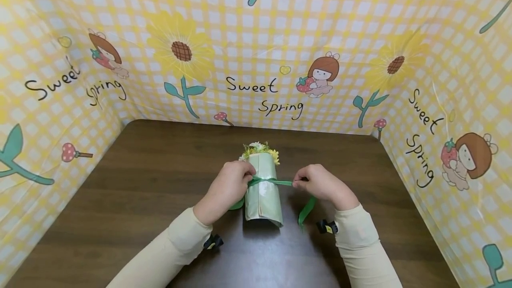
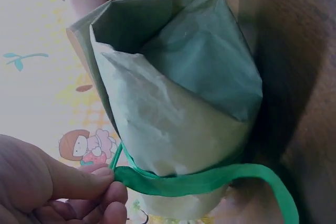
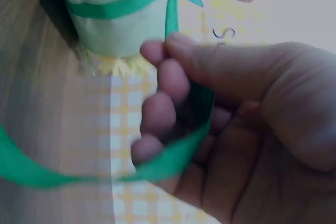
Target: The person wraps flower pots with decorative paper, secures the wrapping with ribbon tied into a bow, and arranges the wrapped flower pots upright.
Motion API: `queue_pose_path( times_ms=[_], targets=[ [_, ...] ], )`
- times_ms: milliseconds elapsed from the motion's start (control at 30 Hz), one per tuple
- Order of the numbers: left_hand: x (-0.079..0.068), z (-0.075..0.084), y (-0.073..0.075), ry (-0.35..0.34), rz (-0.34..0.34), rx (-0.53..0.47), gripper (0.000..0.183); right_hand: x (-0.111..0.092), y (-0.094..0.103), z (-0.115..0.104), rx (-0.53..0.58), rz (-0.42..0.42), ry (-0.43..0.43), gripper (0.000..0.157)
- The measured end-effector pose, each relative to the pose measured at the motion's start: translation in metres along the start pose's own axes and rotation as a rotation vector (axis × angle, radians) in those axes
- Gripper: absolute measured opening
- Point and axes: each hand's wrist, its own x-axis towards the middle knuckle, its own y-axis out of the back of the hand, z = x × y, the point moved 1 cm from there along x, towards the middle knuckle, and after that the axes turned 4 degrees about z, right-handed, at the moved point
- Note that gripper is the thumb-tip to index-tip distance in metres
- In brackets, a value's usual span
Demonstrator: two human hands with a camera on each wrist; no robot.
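Observation:
A bouquet wrapped in pale green paper (image 1: 264, 206) lies on the table, its yellow and white flowers (image 1: 258, 148) toward the back. Round its middle runs a green ribbon (image 1: 283, 183), crossed on top of the wrap. My left hand (image 1: 228, 186) pinches one part of the ribbon between thumb and forefinger, close at the wrap's left side. To the right of the wrap, my right hand (image 1: 320, 183) pinches the other part, which stretches straight from the crossing. Its loose tail (image 3: 168, 161) passes through the palm and hangs down. In the left wrist view the paper's hollow lower end (image 2: 199, 66) faces the camera.
The dark wooden table (image 1: 168, 154) is enclosed on the back and both sides by a yellow checked cloth (image 1: 256, 48) printed with sunflowers and lettering. Black wrist straps (image 1: 328, 226) show at both sleeve cuffs.

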Motion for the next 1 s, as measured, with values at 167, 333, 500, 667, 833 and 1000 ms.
queue_pose_path(
  times_ms=[167, 333, 500, 667, 833, 1000],
  targets=[
    [-0.001, 0.002, 0.002, -0.056, 0.011, 0.012, 0.018, -0.008, 0.011, 0.012, 0.025, -0.007, 0.007, 0.011],
    [-0.001, 0.008, 0.003, -0.073, -0.014, -0.015, 0.015, -0.016, 0.024, 0.020, 0.078, -0.022, 0.006, 0.010],
    [0.000, 0.010, 0.006, -0.094, 0.012, -0.015, 0.016, -0.022, 0.035, 0.023, 0.159, -0.025, 0.025, 0.019],
    [0.000, 0.012, 0.009, -0.090, 0.016, -0.019, 0.017, -0.029, 0.044, 0.030, 0.147, 0.004, -0.019, 0.017],
    [-0.001, 0.013, 0.010, -0.087, 0.002, 0.008, 0.018, -0.031, 0.045, 0.037, 0.063, 0.037, -0.067, 0.010],
    [-0.001, 0.014, 0.009, -0.090, -0.015, 0.031, 0.018, -0.021, 0.045, 0.042, -0.112, 0.044, -0.094, 0.011]
  ],
)
